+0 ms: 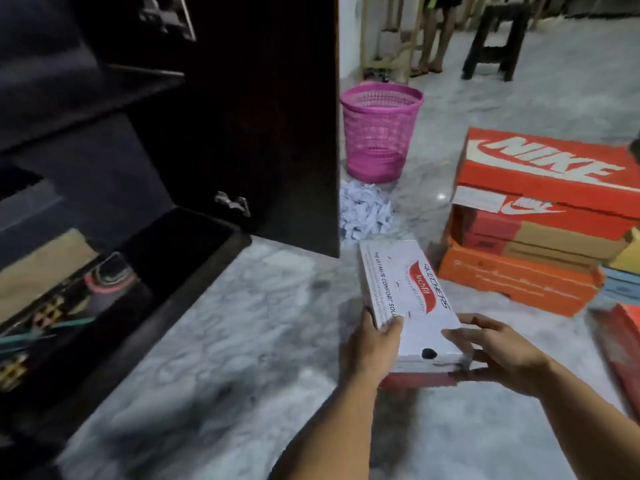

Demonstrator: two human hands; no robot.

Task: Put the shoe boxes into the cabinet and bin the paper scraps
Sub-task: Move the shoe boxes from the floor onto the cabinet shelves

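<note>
A white Skechers shoe box (408,292) is held above the marble floor, its near end gripped from both sides. My left hand (370,344) clasps the left edge, my right hand (502,351) the right corner. To the right a stack of orange Nike shoe boxes (540,216) stands on the floor. The dark cabinet (114,188) is on the left with its door (263,126) swung open. A pile of white paper scraps (363,211) lies in front of the pink mesh bin (381,133).
Shoes sit on the cabinet's bottom shelf (69,292). More boxes lie at the right edge (623,327). A dark stool (498,39) and a person's legs (433,43) are at the back. Marble floor (242,323) spreads between me and the cabinet.
</note>
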